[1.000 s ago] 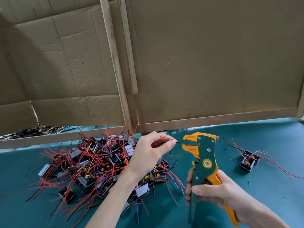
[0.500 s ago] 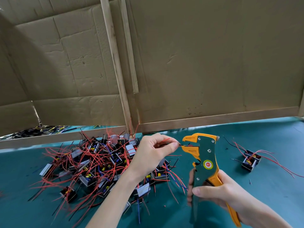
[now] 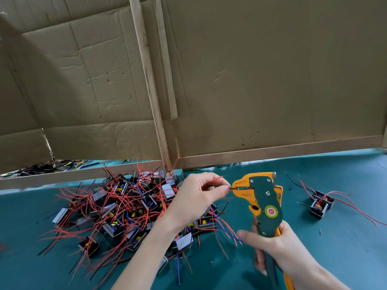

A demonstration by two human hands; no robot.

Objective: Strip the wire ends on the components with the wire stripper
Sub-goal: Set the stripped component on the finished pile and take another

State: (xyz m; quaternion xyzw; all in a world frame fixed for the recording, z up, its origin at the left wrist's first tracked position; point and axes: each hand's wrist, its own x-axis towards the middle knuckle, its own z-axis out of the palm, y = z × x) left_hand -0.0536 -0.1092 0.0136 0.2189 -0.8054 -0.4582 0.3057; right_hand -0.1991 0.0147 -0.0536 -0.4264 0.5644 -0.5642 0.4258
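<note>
Between hands [image 3: 196, 198] [image 3: 281, 248]: wire [image 3: 231, 187], seemingly in stripper [image 3: 266, 198]

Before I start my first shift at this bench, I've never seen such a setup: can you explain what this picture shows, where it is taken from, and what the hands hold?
No machine here: a person works with bare hands, and the one picture comes from a camera worn on their head, looking down. The left hand pinches thin wires, one end at the orange mouth of the wire stripper, which the right hand grips by its handles. On the green mat lies a pile of small components with red wires; one component sits apart at right. Cardboard walls stand behind.
</note>
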